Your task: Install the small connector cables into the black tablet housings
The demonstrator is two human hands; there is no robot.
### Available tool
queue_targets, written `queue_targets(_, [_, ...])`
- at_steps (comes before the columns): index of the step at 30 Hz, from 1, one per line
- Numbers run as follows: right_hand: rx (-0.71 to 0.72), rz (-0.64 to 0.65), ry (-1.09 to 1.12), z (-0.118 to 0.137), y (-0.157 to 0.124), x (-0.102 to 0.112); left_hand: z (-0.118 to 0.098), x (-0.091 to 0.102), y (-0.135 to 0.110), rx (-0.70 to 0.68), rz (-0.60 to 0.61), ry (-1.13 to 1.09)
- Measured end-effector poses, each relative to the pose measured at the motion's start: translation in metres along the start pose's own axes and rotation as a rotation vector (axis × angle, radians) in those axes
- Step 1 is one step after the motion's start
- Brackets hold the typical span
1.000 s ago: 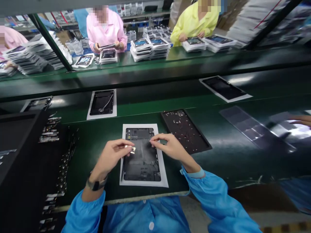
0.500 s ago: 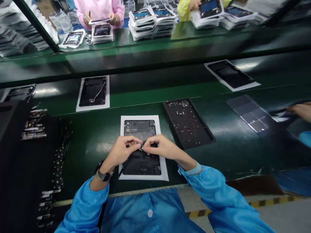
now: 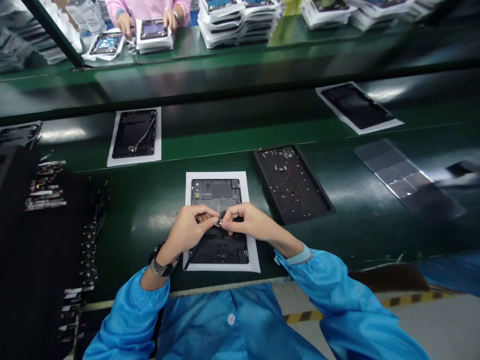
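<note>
A small electronic board [image 3: 218, 222] is pinched between the fingertips of my left hand [image 3: 189, 226] and my right hand [image 3: 252, 221]. Both hands hover over a black tablet back housing [image 3: 221, 248], which lies inner side up on a white foam sheet [image 3: 253, 260]. From below my left hand a thin dark strip [image 3: 190, 258] slants down to the sheet's left edge; whether it joins the board I cannot tell. Fingers cover the housing's middle.
To the right sits a black tray [image 3: 305, 212] of small wired parts. Clear plastic sheets [image 3: 397, 172] lie beyond it. More housings [image 3: 134, 134] rest on the belt ahead. At left, a black box [image 3: 33, 260] carries rows of small boards. Across the line, a person in pink [image 3: 148, 10] works.
My view has tilted slightly down. Both hands keep their pinch on the small board. At right, a person's hand has left view; across the line, the person in pink has lowered their hands.
</note>
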State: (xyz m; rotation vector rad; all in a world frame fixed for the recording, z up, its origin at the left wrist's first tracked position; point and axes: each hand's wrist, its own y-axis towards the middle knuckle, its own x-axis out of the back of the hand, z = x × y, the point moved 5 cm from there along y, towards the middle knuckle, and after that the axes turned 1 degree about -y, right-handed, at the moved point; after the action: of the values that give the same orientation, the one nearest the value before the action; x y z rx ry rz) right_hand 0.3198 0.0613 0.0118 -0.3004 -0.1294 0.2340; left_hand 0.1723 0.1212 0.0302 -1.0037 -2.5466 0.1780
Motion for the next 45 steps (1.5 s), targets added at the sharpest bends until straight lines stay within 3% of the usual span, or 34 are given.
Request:
queue_targets(8, [-0.026,-0.01,0.055,-0.003,0.001,-0.002,-0.001,0.0,0.002,0.005,0.01,-0.019])
queue_targets(16, [-0.057,-0.029,0.045,-0.008,0.0,-0.004,-0.006,-0.002,-0.002,-0.078,-0.041,0.07])
queue_targets(24, [-0.035,0.006,0.039,-0.003,-0.001,-0.002,-0.004,0.001,0.001,-0.003,0.015,0.001])
queue_targets(38, [-0.072,-0.009,0.05,-0.01,0.0,-0.004,-0.002,0.0,0.001,-0.011,0.004,0.02])
queue_targets(45, [-0.018,0.001,0.082,-0.009,0.001,-0.004,0.01,0.001,0.005,0.051,0.052,-0.164])
